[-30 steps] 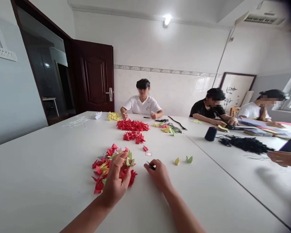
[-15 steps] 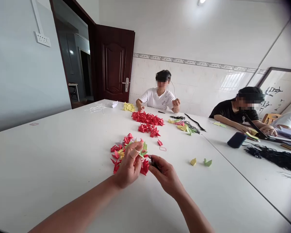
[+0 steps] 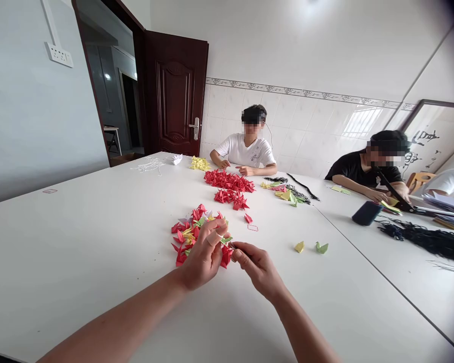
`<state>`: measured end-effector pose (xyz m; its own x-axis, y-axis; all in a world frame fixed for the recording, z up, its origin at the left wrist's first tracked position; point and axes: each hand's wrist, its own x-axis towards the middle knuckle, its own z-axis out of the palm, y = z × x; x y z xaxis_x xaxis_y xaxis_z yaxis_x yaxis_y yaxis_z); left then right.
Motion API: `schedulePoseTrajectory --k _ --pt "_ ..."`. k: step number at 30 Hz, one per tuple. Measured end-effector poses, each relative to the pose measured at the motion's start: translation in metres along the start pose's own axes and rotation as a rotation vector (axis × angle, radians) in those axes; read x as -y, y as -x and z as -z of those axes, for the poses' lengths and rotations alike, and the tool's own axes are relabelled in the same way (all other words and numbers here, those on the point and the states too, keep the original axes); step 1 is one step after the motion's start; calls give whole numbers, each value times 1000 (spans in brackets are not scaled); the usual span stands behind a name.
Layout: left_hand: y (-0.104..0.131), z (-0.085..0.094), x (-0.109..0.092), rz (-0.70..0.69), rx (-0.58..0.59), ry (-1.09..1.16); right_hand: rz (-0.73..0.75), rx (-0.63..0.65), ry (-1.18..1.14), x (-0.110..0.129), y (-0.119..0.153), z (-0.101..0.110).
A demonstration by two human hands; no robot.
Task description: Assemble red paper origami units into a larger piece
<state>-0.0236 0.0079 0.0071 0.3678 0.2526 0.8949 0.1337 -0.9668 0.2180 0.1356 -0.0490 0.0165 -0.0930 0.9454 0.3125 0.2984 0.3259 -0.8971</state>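
- The left hand (image 3: 203, 254) hovers over the near edge of the mixed crane pile (image 3: 190, 234), its grip pinched around a green crane (image 3: 226, 240), with the paper body turned toward the other hand, seemingly to present that side.
- The right hand (image 3: 256, 267) comes in from the other side, its grip closed on a slim dark tool (image 3: 232, 246) with the tip at the green crane; thumb and forefinger sit close to the tip, which probably gives finer control.
- Fingers cover most of the tool and part of the crane, so I cannot tell what sort of tool it is or whether the tip enters the paper.
- The mixed pile of red, yellow, green and pale cranes lies directly beneath and beside the left hand, a handy spot for that hand to reach.
- Farther up the counter (image 3: 136, 237), a large red heap (image 3: 229, 182) and a smaller red cluster (image 3: 238, 200) lie apart from it, as if grouped by colour.
- A yellow crane (image 3: 299, 247) and a second green crane (image 3: 322, 247) stand near each other to the right, outside the working spot.
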Motion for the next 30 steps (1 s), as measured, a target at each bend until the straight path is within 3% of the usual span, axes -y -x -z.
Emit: schedulePoseTrajectory --k 7,14,24,30 --pt "-2 1 -4 -34 111 -65 51 -3 151 -2 -1 -1" --pt "2 0 0 40 195 -25 62 -2 248 -2 -4 0" --pt "7 -2 4 185 179 -81 31 -58 151 -5 -8 1" --pt "6 -3 6 158 116 -152 21 -133 101 -13 -9 4"
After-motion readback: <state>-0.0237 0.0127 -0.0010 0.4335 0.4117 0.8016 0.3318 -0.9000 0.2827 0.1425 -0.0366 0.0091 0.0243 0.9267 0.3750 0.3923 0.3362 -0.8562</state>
